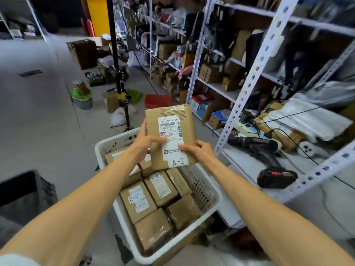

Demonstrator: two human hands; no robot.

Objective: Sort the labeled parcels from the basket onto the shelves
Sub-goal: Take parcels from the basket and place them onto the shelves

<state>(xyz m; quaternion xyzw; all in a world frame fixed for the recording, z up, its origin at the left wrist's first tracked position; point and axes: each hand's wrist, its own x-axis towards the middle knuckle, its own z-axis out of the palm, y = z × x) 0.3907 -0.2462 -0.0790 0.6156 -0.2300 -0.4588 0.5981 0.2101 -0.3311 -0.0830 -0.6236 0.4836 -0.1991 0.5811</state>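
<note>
A brown parcel [171,136] marked "A-2" is held upright above the white basket [199,223], left hand [146,143] and right hand [197,151] gripping its lower side edges, thumbs on the label.

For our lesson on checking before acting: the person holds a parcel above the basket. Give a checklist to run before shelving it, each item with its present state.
1. Parcel held by left hand and right hand: ok.
2. A-2 label readable: ok.
3. Parcel lifted clear of basket: ok.
4. Shelf for A-2 identified: cannot tell, no shelf marks legible.
5. Nearest shelf board free: not ok, a drill lies there.
</note>
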